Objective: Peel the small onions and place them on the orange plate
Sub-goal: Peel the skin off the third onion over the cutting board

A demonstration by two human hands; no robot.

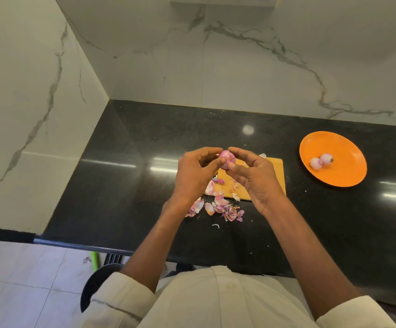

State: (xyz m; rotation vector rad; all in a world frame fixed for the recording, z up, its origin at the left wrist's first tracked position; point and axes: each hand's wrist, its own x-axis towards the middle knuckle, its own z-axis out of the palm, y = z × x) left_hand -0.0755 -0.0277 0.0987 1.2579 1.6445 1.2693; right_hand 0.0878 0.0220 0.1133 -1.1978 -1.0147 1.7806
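Note:
A small pink onion [226, 158] is held up between both hands above the wooden cutting board [274, 172]. My left hand [195, 176] pinches it from the left with thumb and fingertips. My right hand [253, 178] pinches it from the right, thumb under it. The orange plate [343, 150] lies on the counter to the right, apart from my hands, with two peeled onions [321, 160] side by side on it.
Loose pink onion skins [218, 205] are heaped on the black counter [121, 185] and the board's near edge. White marble walls close the back and left. The counter's front edge runs just before my body; tiled floor and a dark stool lie lower left.

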